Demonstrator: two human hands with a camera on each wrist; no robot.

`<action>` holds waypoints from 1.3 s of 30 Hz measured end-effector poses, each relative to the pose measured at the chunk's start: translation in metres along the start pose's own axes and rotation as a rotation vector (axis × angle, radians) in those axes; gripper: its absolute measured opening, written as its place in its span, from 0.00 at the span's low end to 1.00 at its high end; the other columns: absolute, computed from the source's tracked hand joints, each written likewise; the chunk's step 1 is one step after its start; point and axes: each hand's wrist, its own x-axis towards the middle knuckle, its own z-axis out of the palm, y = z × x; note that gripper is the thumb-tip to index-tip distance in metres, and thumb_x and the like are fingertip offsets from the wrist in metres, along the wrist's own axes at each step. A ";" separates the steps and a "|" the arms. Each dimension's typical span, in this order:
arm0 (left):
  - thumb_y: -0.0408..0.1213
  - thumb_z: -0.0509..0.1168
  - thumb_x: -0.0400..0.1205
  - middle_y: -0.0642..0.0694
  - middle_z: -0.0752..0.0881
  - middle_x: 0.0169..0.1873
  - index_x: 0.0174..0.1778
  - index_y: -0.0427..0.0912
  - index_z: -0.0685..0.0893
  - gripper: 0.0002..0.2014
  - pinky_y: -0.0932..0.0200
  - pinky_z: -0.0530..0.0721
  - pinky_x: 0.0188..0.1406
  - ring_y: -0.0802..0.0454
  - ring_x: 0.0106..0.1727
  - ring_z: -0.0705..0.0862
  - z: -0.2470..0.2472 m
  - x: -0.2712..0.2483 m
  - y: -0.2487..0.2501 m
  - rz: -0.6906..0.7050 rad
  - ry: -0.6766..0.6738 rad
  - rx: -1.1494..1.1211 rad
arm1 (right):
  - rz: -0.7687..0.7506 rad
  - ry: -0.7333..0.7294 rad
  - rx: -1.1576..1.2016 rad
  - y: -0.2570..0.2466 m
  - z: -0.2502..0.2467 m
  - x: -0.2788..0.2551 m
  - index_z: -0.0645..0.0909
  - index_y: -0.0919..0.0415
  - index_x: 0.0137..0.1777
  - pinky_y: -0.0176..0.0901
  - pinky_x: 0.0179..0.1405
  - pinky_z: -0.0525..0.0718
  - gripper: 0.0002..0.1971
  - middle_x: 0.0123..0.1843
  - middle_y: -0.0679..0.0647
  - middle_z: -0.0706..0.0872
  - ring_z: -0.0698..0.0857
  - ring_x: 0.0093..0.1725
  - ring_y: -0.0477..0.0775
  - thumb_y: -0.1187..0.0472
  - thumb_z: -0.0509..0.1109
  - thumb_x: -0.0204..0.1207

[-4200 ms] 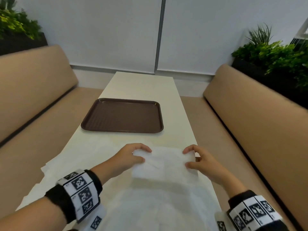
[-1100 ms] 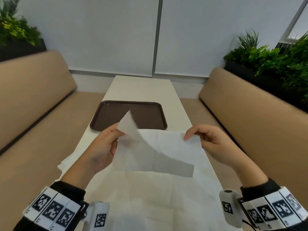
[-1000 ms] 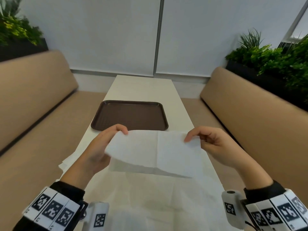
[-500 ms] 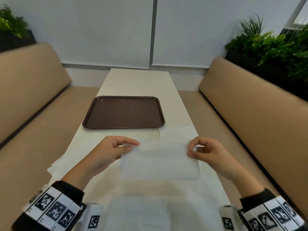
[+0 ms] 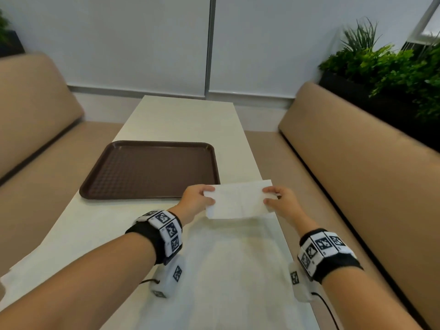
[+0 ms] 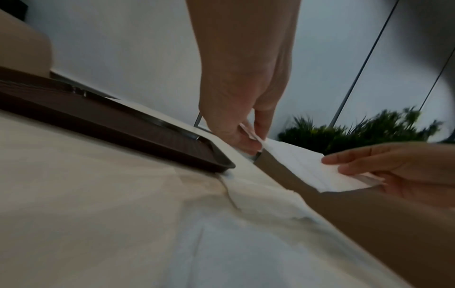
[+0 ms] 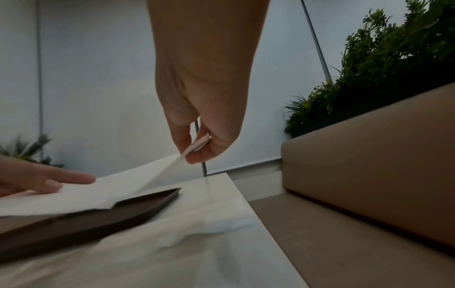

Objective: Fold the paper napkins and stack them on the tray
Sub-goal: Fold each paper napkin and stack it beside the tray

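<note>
A folded white napkin (image 5: 238,200) hangs in the air just right of the brown tray (image 5: 147,170). My left hand (image 5: 198,198) pinches its left end between thumb and fingers, and my right hand (image 5: 277,198) pinches its right end. In the left wrist view the left hand (image 6: 248,144) grips the napkin (image 6: 302,167) at a corner, with the tray (image 6: 110,124) to the left. The right wrist view shows the right hand (image 7: 194,150) pinching the napkin (image 7: 98,193) above the tray (image 7: 98,218). Nothing lies on the tray. Unfolded white napkins (image 5: 238,270) are spread on the table below my wrists.
The long cream table (image 5: 185,120) runs away from me between two tan benches (image 5: 357,175). Green plants (image 5: 390,65) stand behind the right bench. More loose napkin sheets (image 5: 14,282) hang over the near left table edge.
The napkin has been folded into a narrower strip and lifted off the table. Both hands have carried it forward, up to the tray's near right corner.
</note>
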 end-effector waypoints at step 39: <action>0.40 0.64 0.82 0.47 0.81 0.49 0.53 0.49 0.87 0.08 0.61 0.73 0.42 0.52 0.46 0.80 -0.037 -0.037 -0.005 0.227 -0.007 0.618 | -0.231 -0.578 -0.563 -0.015 0.011 -0.113 0.78 0.49 0.64 0.28 0.52 0.75 0.22 0.59 0.44 0.81 0.78 0.58 0.45 0.46 0.75 0.72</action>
